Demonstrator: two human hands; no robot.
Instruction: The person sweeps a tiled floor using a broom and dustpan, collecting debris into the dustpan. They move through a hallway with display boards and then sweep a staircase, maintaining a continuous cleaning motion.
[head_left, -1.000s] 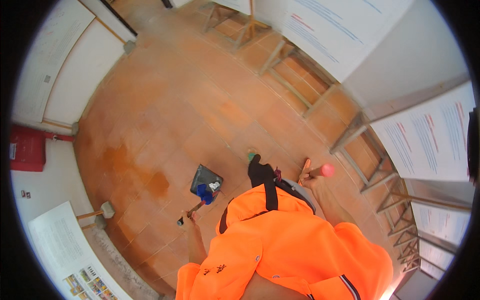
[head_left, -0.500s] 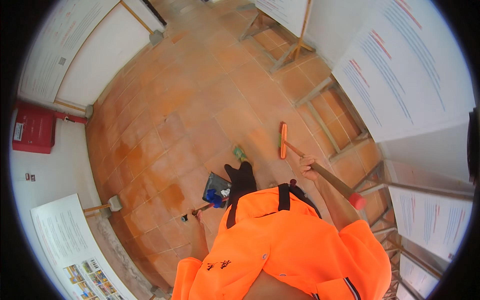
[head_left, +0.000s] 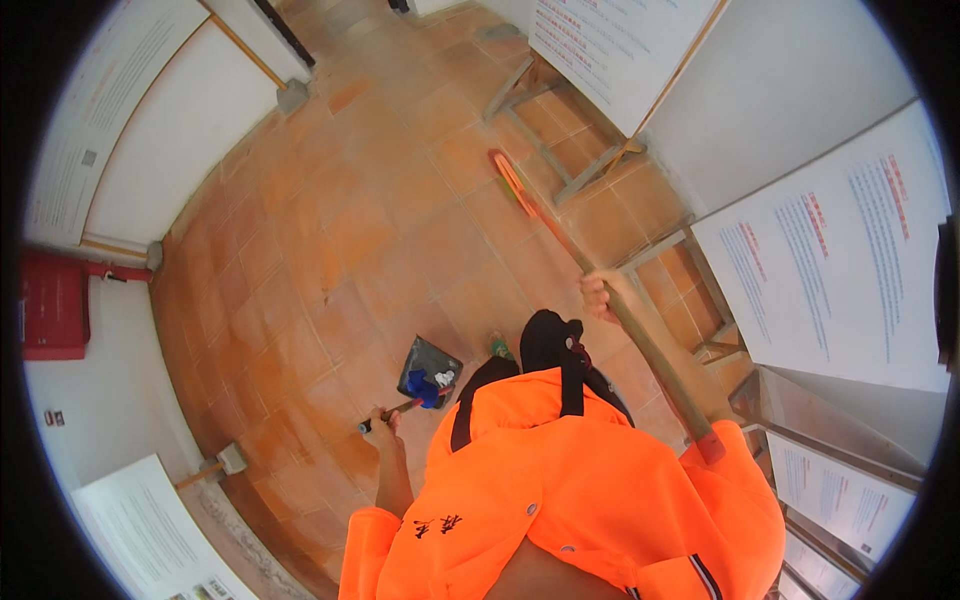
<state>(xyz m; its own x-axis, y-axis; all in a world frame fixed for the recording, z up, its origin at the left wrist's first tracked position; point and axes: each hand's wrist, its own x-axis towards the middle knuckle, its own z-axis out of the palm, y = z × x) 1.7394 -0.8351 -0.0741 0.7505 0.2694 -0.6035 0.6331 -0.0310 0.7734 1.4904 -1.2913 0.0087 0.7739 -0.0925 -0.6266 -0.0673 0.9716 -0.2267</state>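
My right hand (head_left: 600, 295) is wrapped around the long wooden handle of a broom (head_left: 655, 355), whose end has a red cap near my sleeve. The broom's orange head (head_left: 513, 184) lies out ahead on the tiled floor, close to a stand's foot. My left hand (head_left: 382, 430) grips the handle of a dark long-handled dustpan (head_left: 428, 352), which is low beside my left leg. A blue crumpled item (head_left: 421, 389) and small white crumpled scraps (head_left: 444, 379) show at the pan; whether the blue item lies inside cannot be made out.
Display boards on wooden stands (head_left: 580, 180) line the right, their legs reaching onto the terracotta floor (head_left: 350, 230). Along the left wall are more boards (head_left: 130, 520), a red cabinet (head_left: 55, 305) and grey block feet (head_left: 231, 459). My green shoe (head_left: 500, 345) shows below.
The broom head has moved farther ahead and slightly left, with my right hand shifted up along with it. My right leg has come forward. The dustpan stays near my left side.
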